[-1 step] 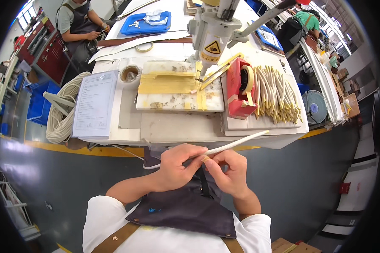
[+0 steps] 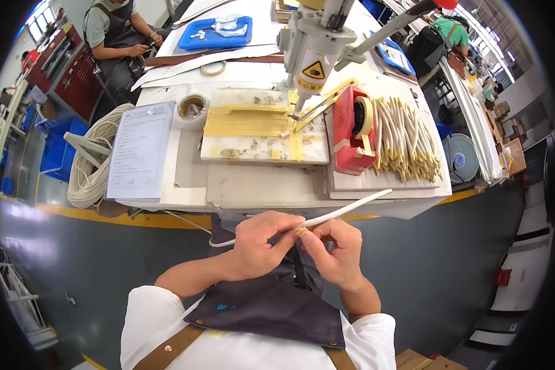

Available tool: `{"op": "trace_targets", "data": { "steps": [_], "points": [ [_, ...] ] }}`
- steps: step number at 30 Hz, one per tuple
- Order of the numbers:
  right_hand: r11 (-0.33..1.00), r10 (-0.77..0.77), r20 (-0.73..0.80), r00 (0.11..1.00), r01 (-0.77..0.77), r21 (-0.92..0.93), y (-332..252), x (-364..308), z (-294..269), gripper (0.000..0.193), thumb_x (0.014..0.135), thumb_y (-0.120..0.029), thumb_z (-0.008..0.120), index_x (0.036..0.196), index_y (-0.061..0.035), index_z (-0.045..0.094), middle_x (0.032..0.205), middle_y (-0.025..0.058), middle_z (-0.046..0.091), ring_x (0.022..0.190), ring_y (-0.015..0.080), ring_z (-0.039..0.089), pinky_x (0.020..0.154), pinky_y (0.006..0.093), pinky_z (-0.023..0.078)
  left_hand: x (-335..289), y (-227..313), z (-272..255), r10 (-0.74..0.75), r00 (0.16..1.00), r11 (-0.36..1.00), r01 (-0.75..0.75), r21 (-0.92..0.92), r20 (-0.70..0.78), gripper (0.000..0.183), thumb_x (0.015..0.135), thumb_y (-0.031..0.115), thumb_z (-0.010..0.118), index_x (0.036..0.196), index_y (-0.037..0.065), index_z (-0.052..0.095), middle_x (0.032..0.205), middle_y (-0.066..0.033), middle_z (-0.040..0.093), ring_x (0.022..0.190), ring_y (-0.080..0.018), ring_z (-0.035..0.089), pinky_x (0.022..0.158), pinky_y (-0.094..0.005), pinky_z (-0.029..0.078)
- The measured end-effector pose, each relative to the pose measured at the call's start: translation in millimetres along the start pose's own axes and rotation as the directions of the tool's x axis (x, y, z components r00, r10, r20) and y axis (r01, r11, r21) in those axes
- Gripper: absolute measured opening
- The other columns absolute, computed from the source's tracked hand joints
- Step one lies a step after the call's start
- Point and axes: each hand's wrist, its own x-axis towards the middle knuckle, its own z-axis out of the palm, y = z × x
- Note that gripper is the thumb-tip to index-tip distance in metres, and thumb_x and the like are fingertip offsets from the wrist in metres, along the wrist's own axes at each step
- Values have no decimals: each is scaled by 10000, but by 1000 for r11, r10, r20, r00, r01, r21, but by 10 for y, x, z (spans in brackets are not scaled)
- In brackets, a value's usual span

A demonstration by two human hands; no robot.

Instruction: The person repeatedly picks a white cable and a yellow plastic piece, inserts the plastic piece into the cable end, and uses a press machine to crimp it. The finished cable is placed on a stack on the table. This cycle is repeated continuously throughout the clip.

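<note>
A white cord [image 2: 345, 209] runs through both hands in front of the table edge, its yellow-tipped end pointing up to the right. My left hand [image 2: 262, 243] is closed on it, thumb and forefinger pinching. Close beside it, my right hand [image 2: 334, 250] pinches the same cord from the right. A small tan strip that looks like tape [image 2: 302, 232] shows between the two thumbs. On the left the cord trails out below my left hand toward the coil of white cord [image 2: 92, 166] hanging at the table's left side.
On the table [image 2: 259, 188] stand a press [image 2: 311, 58] over a taped white block [image 2: 228, 151], a red tape dispenser [image 2: 353, 154] and a pile of short cords [image 2: 407, 139]. A paper sheet [image 2: 140, 151] lies left, a blue tray [image 2: 216, 34] behind. A co-worker [image 2: 114, 37] sits far left.
</note>
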Motion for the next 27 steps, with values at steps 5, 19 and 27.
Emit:
{"op": "trace_targets", "data": {
  "steps": [5, 19, 27],
  "points": [
    [999, 47, -82, 996, -47, 2, 25, -18, 73, 144, 876, -55, 768, 817, 12, 654, 751, 85, 693, 621, 111, 673, 551, 243, 517, 3, 8, -34, 144, 989, 983, -140, 121, -23, 238, 856, -41, 747, 1087, -6, 704, 931, -166, 740, 788, -220, 736, 686, -303, 592],
    [834, -430, 70, 900, 425, -353, -86, 89, -113, 193, 749, -98, 826, 813, -10, 666, 994, 183, 735, 673, 203, 707, 625, 284, 559, -57, 103, -75, -351, 898, 775, 437, -457, 264, 108, 988, 95, 666, 1032, -3, 656, 859, -24, 660, 776, -60, 597, 709, -233, 513],
    [693, -591, 87, 802, 560, -455, -107, 114, -278, 197, 675, -80, 863, 814, -81, 723, 1070, 149, 741, 709, 191, 708, 607, 287, 556, -36, 362, -13, -161, 975, 957, 192, -218, 152, 164, 929, 93, 743, 1028, 2, 649, 840, -70, 677, 651, -102, 615, 548, -229, 492]
  ]
}}
